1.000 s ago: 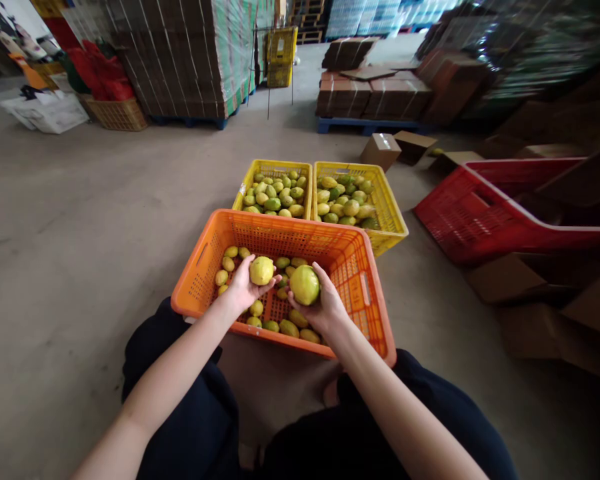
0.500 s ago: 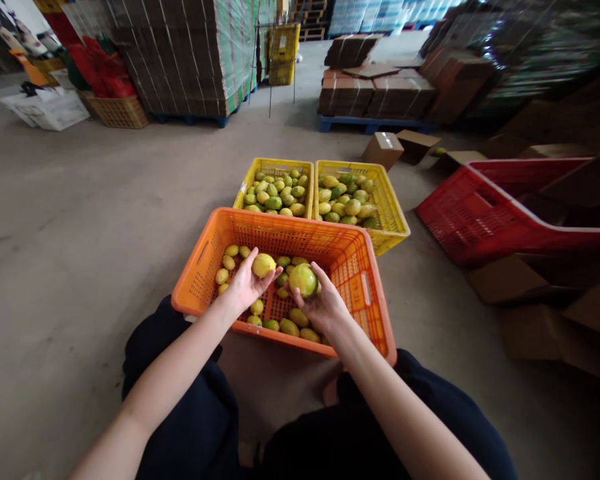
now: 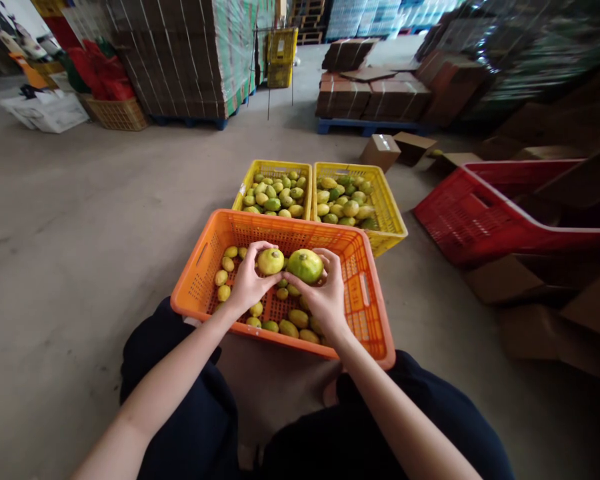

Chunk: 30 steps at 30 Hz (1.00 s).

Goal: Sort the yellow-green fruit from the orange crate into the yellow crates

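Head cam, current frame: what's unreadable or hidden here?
- Underside of the yellow fruit: covered by the left hand.
- Near side of the green fruit: covered by the right hand.
- Orange crate floor: partly behind both hands.
- Red crate contents: hidden by its wall, cut by the right edge.
- Far stacks: too blurred for labels.

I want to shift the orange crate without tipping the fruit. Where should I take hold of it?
Grip the orange crate by the slotted handle cut-outs in its two short end walls, one at each side, coming from outside. They sit high under the rim, opposite each other, so it should lift level.
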Available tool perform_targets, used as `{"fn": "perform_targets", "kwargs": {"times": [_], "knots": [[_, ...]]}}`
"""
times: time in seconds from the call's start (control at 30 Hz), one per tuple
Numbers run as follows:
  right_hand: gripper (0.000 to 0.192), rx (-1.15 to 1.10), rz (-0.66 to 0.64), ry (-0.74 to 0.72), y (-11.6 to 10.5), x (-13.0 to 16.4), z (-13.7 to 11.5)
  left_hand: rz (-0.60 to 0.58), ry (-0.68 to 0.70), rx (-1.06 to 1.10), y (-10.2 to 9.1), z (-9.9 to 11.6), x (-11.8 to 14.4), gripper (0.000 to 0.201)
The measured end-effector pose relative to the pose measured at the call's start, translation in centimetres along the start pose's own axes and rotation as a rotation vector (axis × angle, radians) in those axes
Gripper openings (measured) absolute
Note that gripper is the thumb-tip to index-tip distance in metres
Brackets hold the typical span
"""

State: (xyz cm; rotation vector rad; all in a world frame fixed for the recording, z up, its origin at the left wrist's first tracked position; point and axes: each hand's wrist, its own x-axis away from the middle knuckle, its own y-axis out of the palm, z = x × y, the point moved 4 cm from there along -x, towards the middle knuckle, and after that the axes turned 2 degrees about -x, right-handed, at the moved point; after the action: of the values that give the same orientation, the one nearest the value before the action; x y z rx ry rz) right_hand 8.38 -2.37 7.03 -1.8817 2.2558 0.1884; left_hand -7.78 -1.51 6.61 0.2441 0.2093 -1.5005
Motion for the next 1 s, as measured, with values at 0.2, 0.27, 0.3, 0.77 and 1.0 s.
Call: {"fn": "perform_targets", "kwargs": {"times": [0.2,0.27,0.3,0.77,1.0], "knots": [[0.055,0.015,-0.013,-0.047,0.21,0.16,-0.07,0.06,0.01,-0.047,-0.35,0.16,0.12,0.05],[0.056,0.012,-0.004,-0.024,0.19,0.18,0.03,0.08,-0.031,-0.019,-0.34,0.28,0.13,0.051],[0.057,0.01,0.002,-0.012,0.18,0.17,0.08,0.087,-0.052,-0.002,-0.32,0.33,0.13,0.051],[0.061,-0.004,0.012,0.054,0.06,0.08,0.56,0.063,-0.082,0.042,-0.1,0.71,0.17,0.049],[0.06,-0.017,0.001,0.054,0.16,0.14,0.62,0.04,-0.07,0.052,0.08,0.29,0.17,0.053]]}}
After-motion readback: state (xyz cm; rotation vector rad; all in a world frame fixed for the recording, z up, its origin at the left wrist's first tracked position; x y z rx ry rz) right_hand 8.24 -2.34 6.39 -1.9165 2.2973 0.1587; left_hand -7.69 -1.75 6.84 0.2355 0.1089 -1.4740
